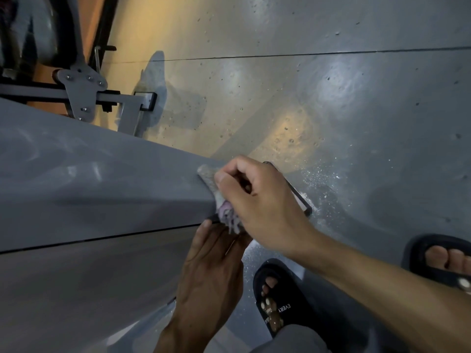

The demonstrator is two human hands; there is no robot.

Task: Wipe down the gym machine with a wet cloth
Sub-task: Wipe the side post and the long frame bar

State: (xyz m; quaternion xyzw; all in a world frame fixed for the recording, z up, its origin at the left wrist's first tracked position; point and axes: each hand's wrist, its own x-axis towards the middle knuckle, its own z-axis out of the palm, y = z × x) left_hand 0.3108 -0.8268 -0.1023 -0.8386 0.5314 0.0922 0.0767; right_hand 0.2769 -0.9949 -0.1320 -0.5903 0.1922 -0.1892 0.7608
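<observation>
Cloth (216,189) pinched in right hand (257,202) fingers on grey machine beam (102,179), left hand (211,261) fingers straight beneath, speckled concrete floor (331,98).

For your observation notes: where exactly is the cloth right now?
In the head view, the cloth sits at centre frame, bunched in the right hand against the gym machine's grey panel, just above the left hand.
</observation>
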